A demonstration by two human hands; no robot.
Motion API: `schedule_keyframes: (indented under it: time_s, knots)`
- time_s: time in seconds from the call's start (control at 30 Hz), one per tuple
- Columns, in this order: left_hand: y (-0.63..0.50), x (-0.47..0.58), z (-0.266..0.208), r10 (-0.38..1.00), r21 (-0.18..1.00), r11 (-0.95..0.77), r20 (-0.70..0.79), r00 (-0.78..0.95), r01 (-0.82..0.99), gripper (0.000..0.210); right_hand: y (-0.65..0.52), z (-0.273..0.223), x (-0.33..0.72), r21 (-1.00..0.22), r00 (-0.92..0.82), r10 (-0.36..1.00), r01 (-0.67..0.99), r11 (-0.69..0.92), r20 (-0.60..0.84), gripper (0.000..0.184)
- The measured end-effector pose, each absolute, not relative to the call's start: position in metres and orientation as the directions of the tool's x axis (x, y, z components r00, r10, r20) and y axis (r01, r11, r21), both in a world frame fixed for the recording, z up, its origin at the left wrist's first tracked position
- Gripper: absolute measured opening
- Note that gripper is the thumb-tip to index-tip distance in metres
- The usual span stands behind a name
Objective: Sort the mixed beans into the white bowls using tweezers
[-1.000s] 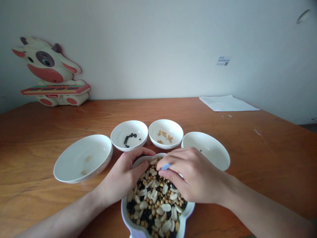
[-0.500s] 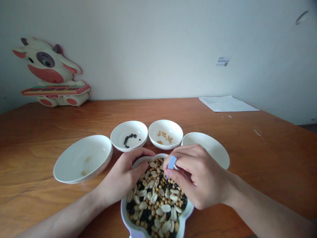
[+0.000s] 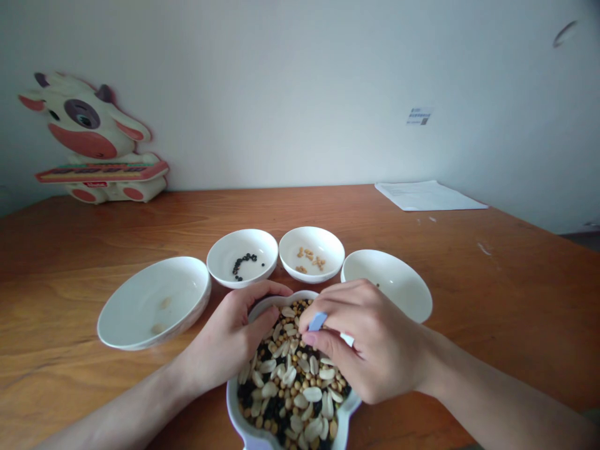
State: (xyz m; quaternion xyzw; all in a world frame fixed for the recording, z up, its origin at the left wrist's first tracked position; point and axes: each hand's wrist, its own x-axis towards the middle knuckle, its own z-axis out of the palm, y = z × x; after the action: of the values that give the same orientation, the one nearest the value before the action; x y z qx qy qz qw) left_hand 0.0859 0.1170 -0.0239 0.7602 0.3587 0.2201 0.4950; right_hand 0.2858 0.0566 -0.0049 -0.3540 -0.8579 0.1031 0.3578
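Note:
A white and lavender lobed container (image 3: 233, 409) stands in front of me, full of mixed peanuts (image 3: 312, 394), round yellow beans, dark beans and small green ones. My left hand (image 3: 237, 340) grips its upper left rim, thumb inside and fingers around the outside. Over the container's upper right part, my right hand (image 3: 363, 344) pinches a small light-blue tool (image 3: 317, 321) between thumb and fingers. Only a short flat piece of the tool shows; its tip is hidden by the hand, so its exact kind is unclear.
Behind the container, white bowls form an arc: a left bowl (image 3: 126, 312) with peanuts, one with black beans (image 3: 244, 265), one with yellow beans (image 3: 307, 256), and a right bowl (image 3: 407, 287) partly covered. A cow toy keyboard (image 3: 89, 140) and papers (image 3: 429, 195) sit farther back.
My right hand has shifted slightly left and down over the container, and the blue tool is tilted differently. My left hand keeps its grip. A small brown speck now shows in the right bowl.

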Motion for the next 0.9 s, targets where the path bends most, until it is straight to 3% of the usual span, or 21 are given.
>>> schedule_keyframes:
  time_s: [0.13, 0.23, 0.37, 0.6, 0.77, 0.9]
  knots:
    - [0.111, 0.077, -0.017, 0.689, 0.737, -0.578, 0.212, 0.693, 0.35, 0.031, 0.054, 0.001, 0.288, -0.459, -0.276, 0.692, 0.579, 0.674, 0.667, 0.013]
    - [0.106, 0.071, -0.009, 0.51, 0.607, -0.763, 0.355, 0.784, 0.221, 0.039, 0.052, 0.003, 0.289, -0.461, -0.229, 0.701, 0.611, 0.643, 0.675, 0.012]
    - [0.103, 0.074, 0.002, 0.147, 0.522, -0.853, 0.29, 0.946, -0.027, 0.046, 0.051, 0.0, 0.289, -0.484, -0.266, 0.712, 0.577, 0.658, 0.65, 0.014]
    - [0.101, 0.083, 0.003, 0.104, 0.536, -0.843, 0.244, 0.964, -0.045, 0.03, 0.053, 0.0, 0.29, -0.478, -0.24, 0.718, 0.605, 0.637, 0.653, 0.014]
    - [0.1, 0.081, 0.002, 0.085, 0.451, -0.893, 0.176, 0.981, -0.003, 0.047, 0.053, 0.001, 0.289, -0.487, -0.248, 0.72, 0.591, 0.643, 0.648, 0.014]
    - [0.101, 0.082, 0.002, 0.088, 0.439, -0.898, 0.163, 0.983, 0.008, 0.047, 0.052, 0.001, 0.289, -0.48, -0.235, 0.719, 0.606, 0.634, 0.654, 0.013]
